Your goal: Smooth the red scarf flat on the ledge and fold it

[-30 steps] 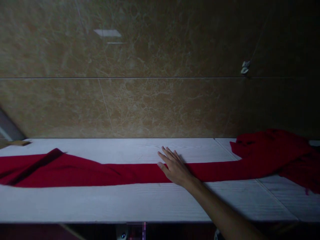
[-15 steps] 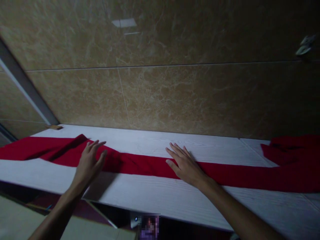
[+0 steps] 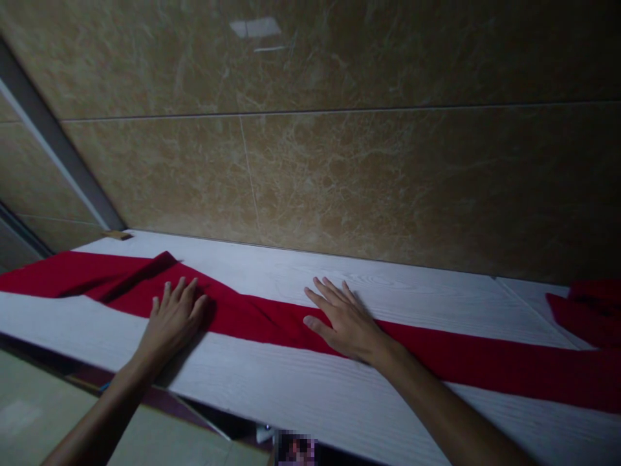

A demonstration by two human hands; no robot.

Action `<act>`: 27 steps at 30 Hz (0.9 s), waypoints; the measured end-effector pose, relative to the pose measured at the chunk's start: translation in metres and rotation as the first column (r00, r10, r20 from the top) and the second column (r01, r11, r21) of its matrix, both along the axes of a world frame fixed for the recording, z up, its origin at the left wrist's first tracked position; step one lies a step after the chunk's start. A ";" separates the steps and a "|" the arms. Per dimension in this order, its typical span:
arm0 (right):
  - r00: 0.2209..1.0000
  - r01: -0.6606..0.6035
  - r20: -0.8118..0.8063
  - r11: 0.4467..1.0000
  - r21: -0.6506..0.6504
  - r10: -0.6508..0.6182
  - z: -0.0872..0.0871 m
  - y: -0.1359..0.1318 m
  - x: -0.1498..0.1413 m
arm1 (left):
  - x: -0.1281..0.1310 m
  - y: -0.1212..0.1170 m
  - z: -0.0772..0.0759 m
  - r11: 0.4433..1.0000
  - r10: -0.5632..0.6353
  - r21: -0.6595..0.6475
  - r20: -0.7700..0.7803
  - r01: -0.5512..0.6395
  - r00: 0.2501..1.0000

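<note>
A long strip of red cloth (image 3: 272, 317) stretches across the white wood-grain surface (image 3: 291, 382). Its left part is wider, with a raised fold slanting across it. My left hand (image 3: 175, 310) rests on that wider part, fingers spread, just right of the fold. On the narrow middle stretch lies my right hand (image 3: 342, 320), palm down and fingers apart. Neither hand grips anything. At the far right, the cloth continues beside a bunched red heap (image 3: 589, 314), partly cut off by the frame edge.
A brown marbled tile wall (image 3: 339, 175) rises behind the surface. A grey metal post (image 3: 63, 136) stands at the left, with a small wooden block (image 3: 117, 235) at its foot. Below the front edge are dark open compartments and a pale floor (image 3: 29, 401).
My left hand has come in from the left and lowered onto the cloth. My right hand stays flat on the strip. The view has swung left, so the heap has slid toward the right edge.
</note>
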State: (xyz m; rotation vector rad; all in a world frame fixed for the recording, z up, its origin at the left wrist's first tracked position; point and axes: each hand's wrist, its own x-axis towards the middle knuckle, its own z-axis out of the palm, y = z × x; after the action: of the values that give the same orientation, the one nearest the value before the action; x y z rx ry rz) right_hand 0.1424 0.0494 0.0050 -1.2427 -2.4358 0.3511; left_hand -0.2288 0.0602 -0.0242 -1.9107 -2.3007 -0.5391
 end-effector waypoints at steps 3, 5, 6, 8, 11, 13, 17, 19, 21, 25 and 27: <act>1.000 -0.022 0.009 1.000 -0.001 0.022 -0.001 0.006 -0.008 | -0.003 0.003 -0.003 1.000 0.005 -0.003 0.033 -0.005 0.999; 0.999 -0.037 0.027 0.999 -0.018 0.037 -0.002 0.007 -0.010 | -0.005 0.004 -0.006 1.000 0.018 0.006 0.043 -0.019 0.999; 0.998 -0.042 0.036 0.999 -0.029 0.043 -0.002 0.007 -0.011 | -0.006 0.005 -0.007 1.000 0.025 0.016 0.046 -0.026 0.999; 0.998 -0.047 0.043 0.998 -0.048 0.049 -0.003 0.006 -0.009 | -0.008 0.007 -0.009 0.999 0.034 0.027 0.053 -0.035 0.998; 0.998 -0.050 0.029 0.997 -0.056 0.051 -0.005 0.007 -0.004 | -0.009 0.009 -0.012 0.998 0.053 0.017 0.068 -0.054 0.996; 0.998 -0.052 0.020 0.997 -0.053 0.053 -0.007 0.008 -0.001 | -0.010 0.011 -0.013 0.998 0.065 0.014 0.074 -0.066 0.995; 0.999 -0.032 0.008 0.999 -0.044 0.033 -0.009 0.011 0.002 | -0.014 0.012 -0.013 0.997 0.063 0.039 0.121 -0.069 0.991; 1.000 -0.022 -0.002 0.999 -0.046 0.022 -0.009 0.011 0.003 | -0.015 0.012 -0.011 0.997 0.065 0.040 0.159 -0.072 0.985; 1.000 -0.017 -0.012 0.999 -0.050 0.017 -0.008 0.010 0.004 | -0.016 0.013 -0.009 0.997 0.068 0.018 0.190 -0.073 0.979; 1.000 -0.010 -0.021 0.999 -0.047 0.010 -0.006 0.010 0.007 | -0.013 0.012 -0.003 0.998 0.066 -0.018 0.227 -0.064 0.972; 1.000 -0.004 -0.019 0.999 -0.043 0.003 -0.005 0.011 0.008 | -0.012 0.012 -0.001 0.998 0.071 -0.015 0.235 -0.069 0.969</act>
State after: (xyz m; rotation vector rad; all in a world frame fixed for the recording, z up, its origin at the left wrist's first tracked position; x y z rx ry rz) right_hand 0.1499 0.0601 -0.0004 -1.2472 -2.4264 0.4162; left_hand -0.2405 0.0717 -0.0254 -1.8492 -2.5028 -0.7909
